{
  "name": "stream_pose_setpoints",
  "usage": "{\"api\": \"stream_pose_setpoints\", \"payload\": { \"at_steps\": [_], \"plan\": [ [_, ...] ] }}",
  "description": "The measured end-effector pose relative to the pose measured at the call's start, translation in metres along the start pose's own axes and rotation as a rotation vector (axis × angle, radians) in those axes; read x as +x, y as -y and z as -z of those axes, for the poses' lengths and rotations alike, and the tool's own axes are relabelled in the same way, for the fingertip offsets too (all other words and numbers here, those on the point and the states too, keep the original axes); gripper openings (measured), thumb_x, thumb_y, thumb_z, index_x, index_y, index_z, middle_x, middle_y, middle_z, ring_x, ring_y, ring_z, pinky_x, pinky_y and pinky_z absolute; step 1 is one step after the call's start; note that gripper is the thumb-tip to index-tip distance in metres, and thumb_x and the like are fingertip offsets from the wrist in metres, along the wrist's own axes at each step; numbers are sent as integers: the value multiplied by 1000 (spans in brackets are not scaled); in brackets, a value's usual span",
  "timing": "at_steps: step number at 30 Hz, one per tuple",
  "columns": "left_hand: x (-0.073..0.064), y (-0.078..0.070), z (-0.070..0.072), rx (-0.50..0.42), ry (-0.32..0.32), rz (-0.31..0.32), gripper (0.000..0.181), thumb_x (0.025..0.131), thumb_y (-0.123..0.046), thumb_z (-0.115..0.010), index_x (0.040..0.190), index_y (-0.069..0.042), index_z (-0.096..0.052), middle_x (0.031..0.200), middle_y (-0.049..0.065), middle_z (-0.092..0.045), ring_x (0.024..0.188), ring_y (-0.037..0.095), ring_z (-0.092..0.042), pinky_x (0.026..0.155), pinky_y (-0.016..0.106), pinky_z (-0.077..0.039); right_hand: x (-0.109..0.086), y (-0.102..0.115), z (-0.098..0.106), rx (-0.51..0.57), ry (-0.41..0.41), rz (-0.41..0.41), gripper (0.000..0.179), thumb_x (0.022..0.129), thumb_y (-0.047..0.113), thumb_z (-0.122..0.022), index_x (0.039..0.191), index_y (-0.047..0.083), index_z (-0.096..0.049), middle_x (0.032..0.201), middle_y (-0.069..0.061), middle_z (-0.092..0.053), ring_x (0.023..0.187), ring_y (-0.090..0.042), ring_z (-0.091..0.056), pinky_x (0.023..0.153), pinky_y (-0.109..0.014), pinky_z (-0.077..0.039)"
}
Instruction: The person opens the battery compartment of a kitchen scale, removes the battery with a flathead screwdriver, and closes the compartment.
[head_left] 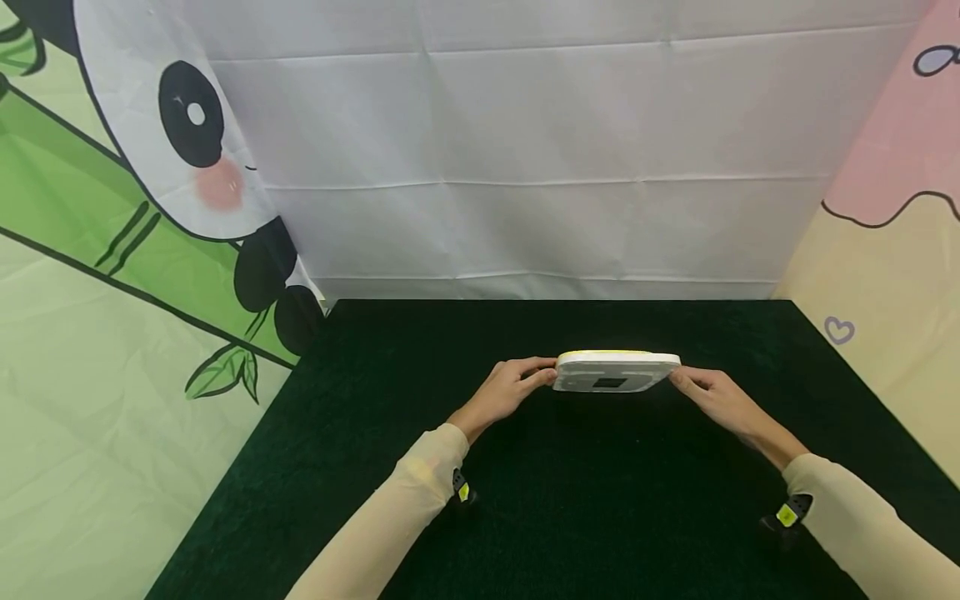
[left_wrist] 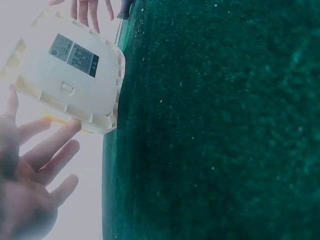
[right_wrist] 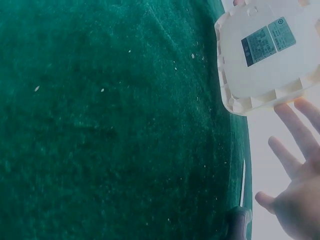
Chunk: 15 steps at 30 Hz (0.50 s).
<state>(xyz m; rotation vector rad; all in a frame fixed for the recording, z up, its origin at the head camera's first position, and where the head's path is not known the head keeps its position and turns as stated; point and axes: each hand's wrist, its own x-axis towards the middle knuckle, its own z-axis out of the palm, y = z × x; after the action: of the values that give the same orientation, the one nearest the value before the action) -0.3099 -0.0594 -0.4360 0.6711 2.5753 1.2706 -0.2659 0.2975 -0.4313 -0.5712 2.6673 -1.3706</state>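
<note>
A flat white plastic device [head_left: 617,360] with rounded corners is held up over the dark green table, tilted so its underside shows. Yellow shows along its upper edge. On the underside is a grey label [left_wrist: 75,55], and slots run round the rim. My left hand [head_left: 506,387] grips its left edge, thumb in front and fingers behind. At the opposite edge, my right hand [head_left: 720,398] holds it by the corner with thumb and fingers. In the right wrist view the fingertips [right_wrist: 285,110] meet the rim, the other fingers spread. The top face is hidden.
A dark green cloth [head_left: 585,500] covers the table. Behind it hangs a pale curtain [head_left: 540,167], with printed panels at left and right. A dark handle-like thing [right_wrist: 239,222] with a thin pale rod shows at the table edge in the right wrist view.
</note>
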Motion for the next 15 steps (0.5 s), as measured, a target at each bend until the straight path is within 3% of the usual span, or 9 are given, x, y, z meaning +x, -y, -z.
{"api": "stream_pose_setpoints", "payload": {
  "at_steps": [9,15],
  "plan": [
    [1,0,-5,-21,-89,17,40,96,-47,-56,131,-30,-61,135,-2,-62,121,18,-60,101,45,-48,4,-1,-3,39,-25,-74,53,105,35,-44,143,-2,-45,149,-30,-39,137,-53,-33,104,-72,-27],
    [2,0,-9,-34,-181,1,27,94,-40,-62,119,-30,-65,120,0,-69,108,16,-66,88,42,-54,8,-5,-9,58,-81,-57,49,102,35,-51,137,1,-53,144,-24,-48,132,-42,-45,105,-66,-33]
  ]
}}
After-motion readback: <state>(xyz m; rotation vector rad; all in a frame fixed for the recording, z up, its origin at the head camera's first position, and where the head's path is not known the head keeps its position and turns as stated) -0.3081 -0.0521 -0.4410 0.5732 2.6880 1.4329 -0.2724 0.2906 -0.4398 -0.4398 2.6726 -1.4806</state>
